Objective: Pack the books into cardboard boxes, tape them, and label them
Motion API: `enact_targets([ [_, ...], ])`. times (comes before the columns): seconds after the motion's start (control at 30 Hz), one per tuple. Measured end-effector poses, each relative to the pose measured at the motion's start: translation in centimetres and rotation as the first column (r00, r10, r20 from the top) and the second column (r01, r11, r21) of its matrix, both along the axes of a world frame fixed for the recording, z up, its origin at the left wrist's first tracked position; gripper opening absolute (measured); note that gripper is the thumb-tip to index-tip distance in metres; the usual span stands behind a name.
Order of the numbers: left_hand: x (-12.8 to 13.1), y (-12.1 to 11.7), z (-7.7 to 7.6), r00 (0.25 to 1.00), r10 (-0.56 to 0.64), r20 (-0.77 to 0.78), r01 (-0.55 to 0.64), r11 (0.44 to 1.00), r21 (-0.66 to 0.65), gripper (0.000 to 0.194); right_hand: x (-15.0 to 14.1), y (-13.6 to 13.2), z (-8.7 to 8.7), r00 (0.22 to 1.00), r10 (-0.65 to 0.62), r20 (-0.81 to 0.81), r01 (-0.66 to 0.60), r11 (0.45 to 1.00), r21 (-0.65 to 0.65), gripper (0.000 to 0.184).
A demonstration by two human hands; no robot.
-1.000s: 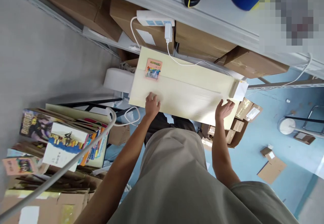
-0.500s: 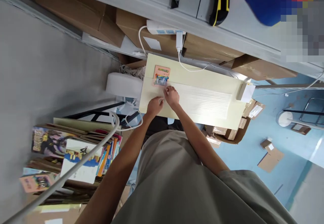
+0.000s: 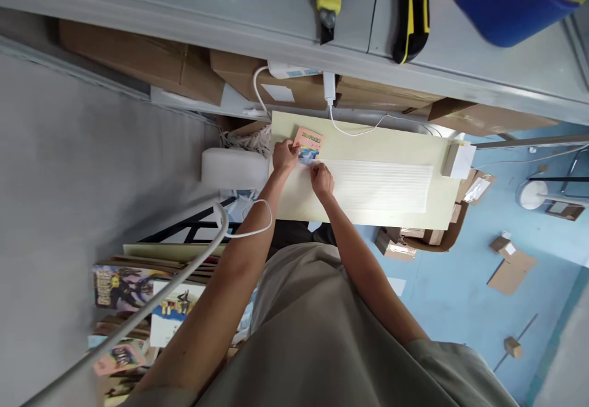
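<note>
A small pink booklet (image 3: 310, 139) with a colourful cover picture lies on the pale yellow board (image 3: 368, 140). My left hand (image 3: 285, 155) is closed on the booklet's left edge, thumb and fingers pinching it. A white, ribbed, see-through plastic sheet (image 3: 381, 186) stretches rightward along the board, and its near end meets the booklet's lower edge. At that end, just below the booklet's lower right corner, my right hand (image 3: 323, 180) is closed with curled fingers on the sheet. Whether the booklet's lower edge lies under or inside the plastic, I cannot tell.
Above the board runs a grey shelf (image 3: 257, 20) bearing two utility knives (image 3: 411, 14) and a blue container (image 3: 510, 2). A white charger (image 3: 329, 86) trails a cable over the board. A small white box (image 3: 459, 160) stands at its right end. Stacked books (image 3: 124, 287) and a grey curved tube (image 3: 151, 302) are lower left.
My left hand has moved up from beside the right hand and taken hold of the booklet's left edge. The right hand has shifted slightly. The whole view has moved a little.
</note>
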State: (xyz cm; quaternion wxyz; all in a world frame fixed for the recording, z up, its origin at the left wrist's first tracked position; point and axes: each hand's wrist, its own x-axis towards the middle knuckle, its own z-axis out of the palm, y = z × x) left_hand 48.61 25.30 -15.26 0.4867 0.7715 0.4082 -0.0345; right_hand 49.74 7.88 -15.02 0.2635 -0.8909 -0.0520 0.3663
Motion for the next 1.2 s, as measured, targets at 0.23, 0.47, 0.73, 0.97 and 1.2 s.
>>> enact_targets([
  [0.23,-2.0,-2.8,7.7,0.934,-0.324,0.148,0.291,0.934,0.206,0.008,0.6,-0.4,0.3,0.998,0.014,-0.06,-0.007,0.993,0.114,0.01],
  [0.47,-4.8,-12.5,10.7,0.952,0.163,0.258,-0.115,0.975,-0.191,0.016,3.9,-10.7,0.6,0.971,-0.072,-0.23,0.178,0.857,0.483,0.047],
  [0.73,0.6,-25.0,4.0,0.961,0.261,0.093,-0.184,0.851,-0.492,0.025,6.3,-28.7,3.3,0.951,-0.196,-0.238,0.294,0.806,0.513,0.045],
  [0.97,5.6,-34.5,1.5,0.999,-0.01,0.047,0.033,0.858,-0.513,0.021,8.8,-37.4,4.0,0.916,-0.395,0.063,0.372,0.9,0.229,0.056],
  [1.2,6.8,-36.8,-0.5,0.997,-0.076,-0.004,0.067,0.9,-0.43,0.004,9.2,-39.1,1.8,0.901,-0.412,0.134,0.402,0.911,0.097,0.035],
])
